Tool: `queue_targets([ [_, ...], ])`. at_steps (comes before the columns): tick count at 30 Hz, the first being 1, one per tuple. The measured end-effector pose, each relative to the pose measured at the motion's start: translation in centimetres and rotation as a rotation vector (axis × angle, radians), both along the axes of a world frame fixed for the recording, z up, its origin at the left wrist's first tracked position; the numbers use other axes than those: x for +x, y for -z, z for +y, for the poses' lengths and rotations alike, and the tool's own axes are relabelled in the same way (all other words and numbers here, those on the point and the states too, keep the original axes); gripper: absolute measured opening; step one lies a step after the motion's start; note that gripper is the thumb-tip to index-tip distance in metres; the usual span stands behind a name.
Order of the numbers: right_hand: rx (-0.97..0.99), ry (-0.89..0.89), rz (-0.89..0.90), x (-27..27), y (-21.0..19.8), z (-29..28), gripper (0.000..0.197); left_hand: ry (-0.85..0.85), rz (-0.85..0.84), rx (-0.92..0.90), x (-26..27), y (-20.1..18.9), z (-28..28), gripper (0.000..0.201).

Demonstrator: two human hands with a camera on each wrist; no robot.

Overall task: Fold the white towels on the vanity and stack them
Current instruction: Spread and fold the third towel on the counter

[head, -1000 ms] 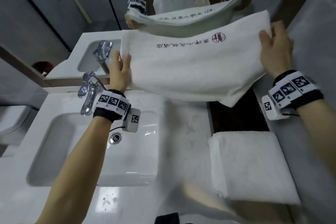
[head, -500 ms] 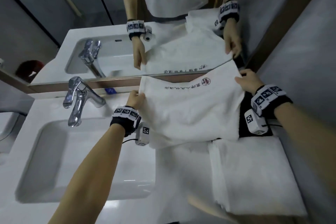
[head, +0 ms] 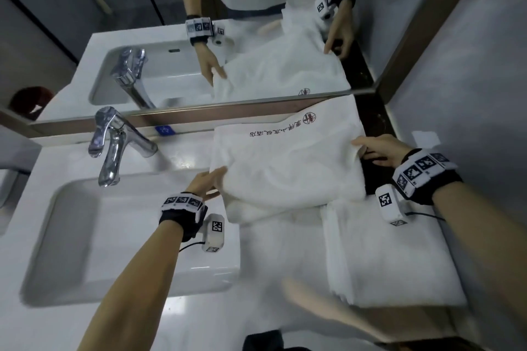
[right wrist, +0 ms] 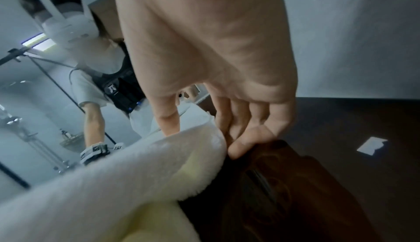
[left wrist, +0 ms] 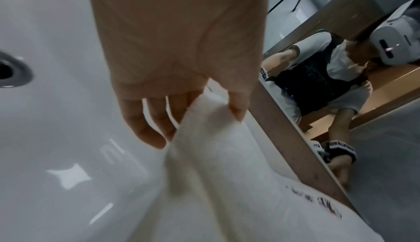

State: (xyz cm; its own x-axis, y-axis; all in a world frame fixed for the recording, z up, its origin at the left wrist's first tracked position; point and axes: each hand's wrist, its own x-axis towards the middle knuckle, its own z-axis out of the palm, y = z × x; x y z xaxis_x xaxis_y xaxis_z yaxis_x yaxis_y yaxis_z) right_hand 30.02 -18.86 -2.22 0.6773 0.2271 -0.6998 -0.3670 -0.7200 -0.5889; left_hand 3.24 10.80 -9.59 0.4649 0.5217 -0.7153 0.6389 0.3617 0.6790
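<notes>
White towel (head: 288,162) edges pinched by left hand (head: 206,182) and right hand (head: 379,149) fingers, beside folded stack (head: 390,253).

Sink basin (head: 85,236) at left of the vanity (head: 279,248), faucet (head: 114,145) behind it by the mirror (head: 199,37). Right of the basin — a towel (head: 285,168) spread on the counter, far edge against the mirror's foot. Left hand (head: 205,182) at its left edge, right hand (head: 382,149) at its right edge. Nearer, at right — folded towel stack (head: 390,256), touching the spread towel's near edge.
</notes>
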Motion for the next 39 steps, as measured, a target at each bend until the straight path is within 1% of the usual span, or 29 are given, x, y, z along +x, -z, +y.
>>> queue_targets([
  [2, 0.020, -0.022, -0.042, -0.5, 0.4, -0.1, 0.019, -0.014, -0.084, 0.020, -1.2, 0.4, -1.1, 0.037],
  [4, 0.096, 0.029, -0.136, -0.7, 0.7, -0.1, 0.011, -0.066, -0.192, 0.073, -1.9, 0.4, -1.6, 0.042],
  [5, 0.130, 0.050, -0.191, -0.7, 0.5, -0.1, 0.010, -0.110, -0.240, 0.087, -2.1, 0.1, -1.6, 0.048],
  [7, 0.208, 0.077, -0.247, -0.7, -0.2, 0.0, 0.010, -0.244, -0.288, 0.102, -1.9, -0.7, -1.1, 0.069],
  [8, 0.248, 0.089, -0.250, -0.6, -0.7, 0.1, 0.010, -0.298, -0.307, 0.121, -1.6, -1.2, -0.8, 0.073],
  [9, 0.270, 0.104, -0.240, -0.6, -1.1, 0.2, 0.018, -0.327, -0.317, 0.159, -1.1, -1.6, -0.5, 0.073],
  [11, 0.275, 0.120, -0.231, -0.7, -1.5, 0.4, 0.027, -0.278, -0.254, 0.303, -0.3, -2.3, -0.5, 0.068],
  [13, 0.226, 0.107, -0.214, -1.1, -1.6, 0.2, 0.030, -0.116, -0.142, 0.460, 0.2, -2.3, -1.0, 0.048],
  [14, 0.201, 0.096, -0.189, -1.5, -1.5, 0.0, 0.035, -0.026, -0.092, 0.500, 0.2, -2.1, -1.4, 0.038],
  [15, 0.179, 0.082, -0.145, -1.9, -1.3, -0.3, 0.039, 0.042, -0.036, 0.509, 0.1, -1.7, -1.7, 0.038],
  [17, 0.134, 0.059, -0.087, -2.9, -1.0, -1.4, 0.048, 0.105, 0.073, 0.466, -0.8, -0.6, -2.2, 0.047],
  [19, 0.075, 0.052, -0.125, -4.0, -0.9, -2.5, 0.050, 0.101, 0.041, 0.434, -2.3, 0.2, -2.6, 0.038],
  [20, 0.038, 0.032, -0.199, -4.5, -0.9, -3.0, 0.044, 0.072, 0.002, 0.428, -3.2, 0.6, -3.0, 0.036],
  [21, -0.009, -0.014, -0.304, -5.1, -1.1, -3.5, 0.041, 0.012, -0.035, 0.418, -4.0, 0.9, -3.5, 0.033],
  [22, -0.067, -0.086, -0.411, -5.8, -1.3, -3.9, 0.048, -0.060, -0.061, 0.413, -4.7, 1.1, -4.2, 0.032],
  [23, -0.132, -0.177, -0.491, -6.6, -1.7, -4.2, 0.053, -0.110, -0.073, 0.423, -5.3, 1.2, -5.0, 0.039],
  [24, -0.197, -0.272, -0.534, -7.6, -2.2, -4.3, 0.058, -0.116, -0.074, 0.428, -5.7, 1.3, -5.7, 0.048],
  [26, -0.321, -0.463, -0.542, -9.0, -2.7, -4.1, 0.062, 0.002, -0.030, 0.401, -6.2, 1.3, -6.9, 0.067],
  [27, -0.362, -0.535, -0.536, -9.5, -2.8, -3.9, 0.058, 0.075, 0.000, 0.372, -6.3, 1.5, -7.3, 0.078],
  [28, -0.374, -0.577, -0.536, -9.8, -2.8, -3.6, 0.053, 0.120, 0.021, 0.331, -6.4, 1.5, -7.6, 0.087],
  [29, -0.352, -0.588, -0.535, -9.9, -2.7, -3.4, 0.049, 0.139, 0.027, 0.290, -6.3, 1.4, -7.6, 0.088],
  [30, -0.300, -0.571, -0.532, -10.0, -2.4, -3.2, 0.045, 0.139, 0.028, 0.253, -6.2, 1.3, -7.5, 0.080],
  [31, -0.235, -0.541, -0.524, -9.9, -2.2, -3.2, 0.041, 0.128, 0.019, 0.226, -6.1, 1.3, -7.4, 0.064],
  [33, -0.084, -0.444, -0.503, -9.7, -1.8, -3.1, 0.032, 0.104, -0.005, 0.204, -5.7, 0.8, -7.2, 0.020],
  [34, -0.003, -0.381, -0.489, -9.6, -1.5, -2.9, 0.032, 0.064, -0.035, 0.196, -5.7, 0.4, -7.0, 0.015],
  [35, 0.070, -0.313, -0.474, -9.6, -1.4, -2.7, 0.034, 0.007, -0.077, 0.164, -5.7, 0.2, -6.7, 0.018],
  [36, 0.123, -0.242, -0.467, -9.5, -1.3, -2.4, 0.036, -0.034, -0.124, 0.113, -5.7, -0.5, -6.7, 0.012],
  [37, 0.156, -0.176, -0.461, -9.4, -1.3, -2.0, 0.038, -0.065, -0.168, 0.088, -5.7, -1.0, -6.7, 0.013],
  [39, 0.190, -0.068, -0.422, -9.3, -1.4, -1.0, 0.041, -0.100, -0.233, 0.089, -5.6, -2.2, -6.8, 0.026],
])
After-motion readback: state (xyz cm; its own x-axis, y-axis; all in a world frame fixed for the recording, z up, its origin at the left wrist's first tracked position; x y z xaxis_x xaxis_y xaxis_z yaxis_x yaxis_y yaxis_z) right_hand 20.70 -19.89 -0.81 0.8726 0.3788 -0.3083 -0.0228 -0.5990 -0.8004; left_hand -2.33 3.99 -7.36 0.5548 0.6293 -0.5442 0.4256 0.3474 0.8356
